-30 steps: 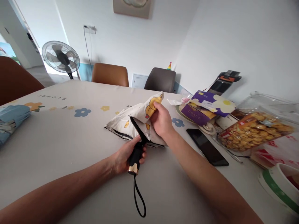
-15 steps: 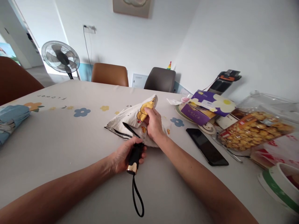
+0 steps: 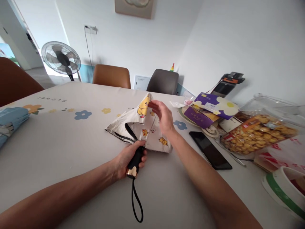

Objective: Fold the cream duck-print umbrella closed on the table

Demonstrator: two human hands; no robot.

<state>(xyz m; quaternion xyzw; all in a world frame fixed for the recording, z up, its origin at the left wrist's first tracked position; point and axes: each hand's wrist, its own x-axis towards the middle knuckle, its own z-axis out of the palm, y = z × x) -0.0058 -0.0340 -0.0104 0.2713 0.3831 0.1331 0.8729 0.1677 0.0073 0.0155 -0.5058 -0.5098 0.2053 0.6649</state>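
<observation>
A folding umbrella with white cloth and yellow cartoon prints lies loosely folded on the table. My left hand is wrapped round its black handle, whose end is gold and carries a black wrist strap. Against the raised fold of cloth rests my right hand, fingers stretched out and slightly bent. Its fingertips touch or nearly touch the printed panel; the exact contact is partly hidden. The black-edged cloth spreads to the left of the handle.
To the right lie a black phone, a purple box, a clear tub of snacks and a white-green roll. A blue folded cloth item sits at the left edge. Chairs and a fan stand beyond the table.
My right hand has let go of the pinched yellow-printed cloth and opened, moving slightly right and up. More of the right-hand panel shows. My left hand keeps its hold on the handle.
</observation>
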